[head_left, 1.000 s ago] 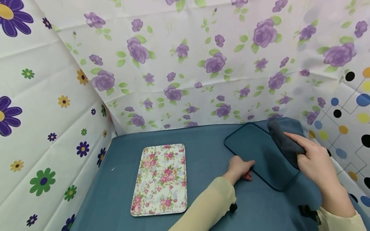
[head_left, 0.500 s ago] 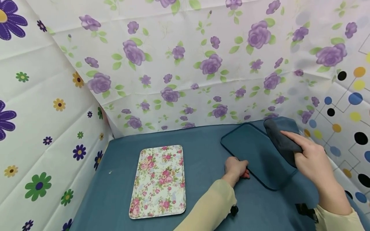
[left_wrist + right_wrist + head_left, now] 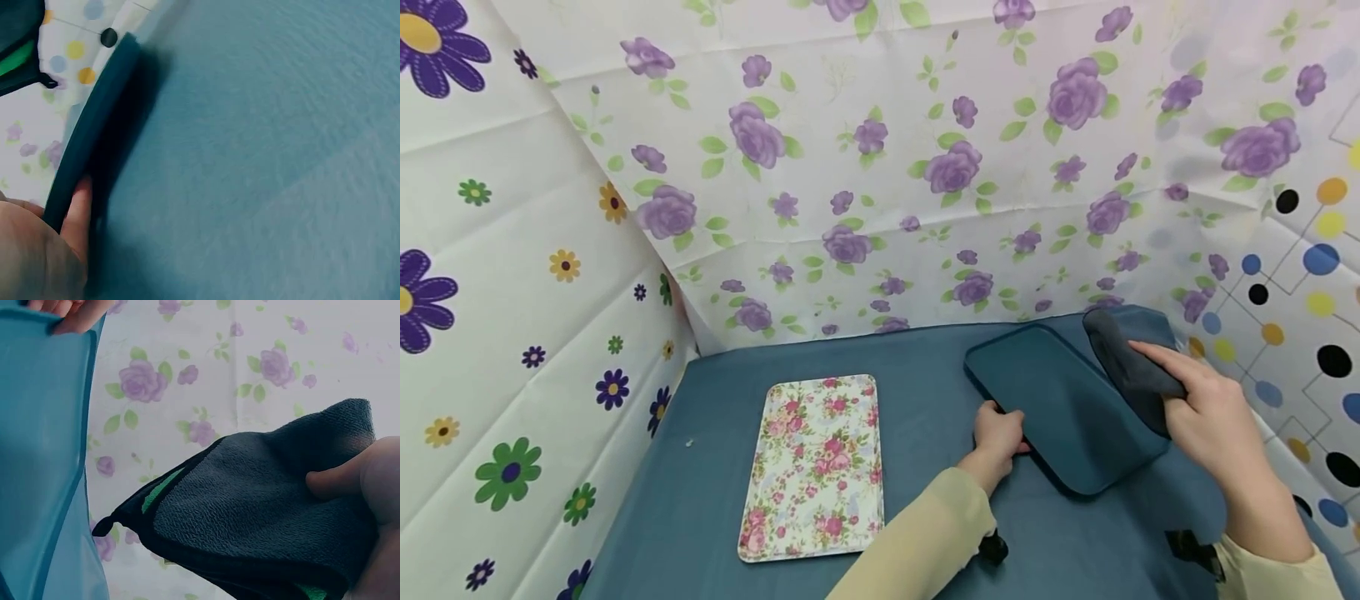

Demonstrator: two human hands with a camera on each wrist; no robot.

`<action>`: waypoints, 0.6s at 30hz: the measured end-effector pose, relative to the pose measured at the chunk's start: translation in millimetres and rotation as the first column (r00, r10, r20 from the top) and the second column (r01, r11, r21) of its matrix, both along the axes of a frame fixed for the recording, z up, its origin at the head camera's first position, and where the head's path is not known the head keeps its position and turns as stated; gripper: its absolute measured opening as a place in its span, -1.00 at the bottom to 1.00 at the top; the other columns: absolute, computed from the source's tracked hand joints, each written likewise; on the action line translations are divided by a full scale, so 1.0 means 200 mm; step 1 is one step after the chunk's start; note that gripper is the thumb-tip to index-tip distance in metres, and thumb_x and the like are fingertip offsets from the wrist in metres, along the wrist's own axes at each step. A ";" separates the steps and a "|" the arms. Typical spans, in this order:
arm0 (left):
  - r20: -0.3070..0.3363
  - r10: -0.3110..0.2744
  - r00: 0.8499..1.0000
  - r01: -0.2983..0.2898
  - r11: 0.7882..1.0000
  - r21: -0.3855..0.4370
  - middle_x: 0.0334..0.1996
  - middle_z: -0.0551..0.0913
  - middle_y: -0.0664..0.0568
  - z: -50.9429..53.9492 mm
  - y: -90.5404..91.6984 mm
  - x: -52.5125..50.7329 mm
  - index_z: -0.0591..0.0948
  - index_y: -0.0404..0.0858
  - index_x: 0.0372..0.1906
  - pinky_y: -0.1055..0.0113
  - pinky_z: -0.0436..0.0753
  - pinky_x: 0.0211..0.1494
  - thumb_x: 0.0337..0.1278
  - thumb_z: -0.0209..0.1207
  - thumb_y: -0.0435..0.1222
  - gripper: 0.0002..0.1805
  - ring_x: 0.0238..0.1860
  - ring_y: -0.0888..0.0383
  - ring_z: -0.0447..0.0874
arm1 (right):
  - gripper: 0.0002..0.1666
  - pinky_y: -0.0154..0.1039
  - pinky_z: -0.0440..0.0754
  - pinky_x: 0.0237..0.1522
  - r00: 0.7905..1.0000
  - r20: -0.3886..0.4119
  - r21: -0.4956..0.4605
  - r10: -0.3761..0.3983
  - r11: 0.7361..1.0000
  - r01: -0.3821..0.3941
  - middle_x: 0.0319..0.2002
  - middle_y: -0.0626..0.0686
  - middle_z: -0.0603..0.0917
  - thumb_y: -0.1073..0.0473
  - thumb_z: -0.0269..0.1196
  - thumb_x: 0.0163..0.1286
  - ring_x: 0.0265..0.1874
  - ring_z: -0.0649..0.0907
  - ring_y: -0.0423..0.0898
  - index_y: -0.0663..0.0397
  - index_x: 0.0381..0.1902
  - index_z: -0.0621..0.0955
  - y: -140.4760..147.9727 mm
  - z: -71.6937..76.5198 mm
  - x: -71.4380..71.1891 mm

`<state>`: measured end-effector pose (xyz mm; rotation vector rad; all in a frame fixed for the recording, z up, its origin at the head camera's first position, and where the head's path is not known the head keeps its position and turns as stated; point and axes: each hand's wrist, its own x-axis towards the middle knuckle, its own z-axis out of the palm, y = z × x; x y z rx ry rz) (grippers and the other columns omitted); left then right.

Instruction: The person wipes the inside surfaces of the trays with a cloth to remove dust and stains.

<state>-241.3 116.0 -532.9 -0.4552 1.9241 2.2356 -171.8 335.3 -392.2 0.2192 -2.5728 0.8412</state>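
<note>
On the blue tabletop [image 3: 925, 375], a rose-patterned tray [image 3: 812, 467] lay flat, your left hand's grip [image 3: 997, 435] pinched the raised left edge of a tilted teal tray [image 3: 1060, 400], and near that tray's right side a folded dark-grey cloth [image 3: 1135, 371] was clasped in your right hand's grip [image 3: 1212, 417].

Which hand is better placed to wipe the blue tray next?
Probably the right hand: it holds the grey cloth near the blue tray, while the left hand is occupied gripping the tray's edge.
</note>
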 end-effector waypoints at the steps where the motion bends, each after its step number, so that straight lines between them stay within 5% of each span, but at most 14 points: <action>1: 0.002 -0.006 1.000 0.006 1.000 0.028 0.16 0.59 -0.23 0.01 -0.02 -0.01 0.39 -0.39 0.54 0.04 0.76 -0.42 0.33 0.19 -0.48 -0.33 -0.56 -0.04 0.66 | -0.09 0.55 0.43 0.11 1.000 -0.002 -0.004 0.003 1.000 -0.003 0.40 0.44 0.52 0.57 -0.15 0.42 0.30 0.49 0.55 -0.22 0.56 0.54 0.00 -0.01 0.00; 6: -0.025 -0.073 0.997 0.075 0.990 0.116 0.06 0.67 -0.28 0.04 -0.16 -0.05 0.39 -0.41 0.53 0.03 0.82 -0.30 0.31 0.16 -0.50 -0.33 -0.43 -0.08 0.80 | -0.11 0.51 0.44 0.08 0.999 -0.032 -0.025 0.014 1.000 -0.015 0.39 0.43 0.55 0.59 -0.14 0.44 0.28 0.51 0.56 -0.17 0.55 0.55 -0.03 -0.03 -0.02; 10: -0.090 -0.156 0.984 0.168 0.975 0.146 -0.22 0.77 -0.22 0.05 -0.30 -0.08 0.61 -0.37 0.26 0.13 0.80 -0.40 0.27 0.12 -0.51 -0.55 -0.51 0.05 0.75 | -0.16 -0.05 0.46 -0.06 0.998 -0.062 -0.034 0.010 0.999 -0.012 0.38 0.35 0.59 0.57 -0.10 0.47 0.24 0.56 0.51 -0.18 0.52 0.58 -0.08 -0.03 -0.03; 13: -0.143 -0.223 0.964 0.245 0.955 0.165 -0.26 0.79 -0.15 0.06 -0.43 -0.08 0.66 -0.37 0.20 0.20 0.76 -0.47 0.22 0.08 -0.52 -0.56 -0.51 0.09 0.75 | -0.20 -0.28 0.23 -0.19 0.997 -0.079 -0.052 0.015 0.998 -0.019 0.39 0.28 0.61 0.54 -0.08 0.52 0.23 0.59 0.46 -0.23 0.50 0.61 -0.14 -0.04 -0.03; 18: -0.206 -0.309 0.929 0.345 0.923 0.172 -0.34 0.78 -0.03 0.12 -0.66 -0.07 0.61 -0.41 0.30 0.31 0.69 -0.55 0.17 0.07 -0.54 -0.46 -0.53 0.17 0.73 | -0.23 -0.32 0.22 -0.18 0.988 -0.150 -0.109 0.032 0.993 -0.049 0.37 0.16 0.65 0.52 -0.06 0.55 0.20 0.63 0.29 -0.28 0.45 0.65 -0.25 -0.04 -0.02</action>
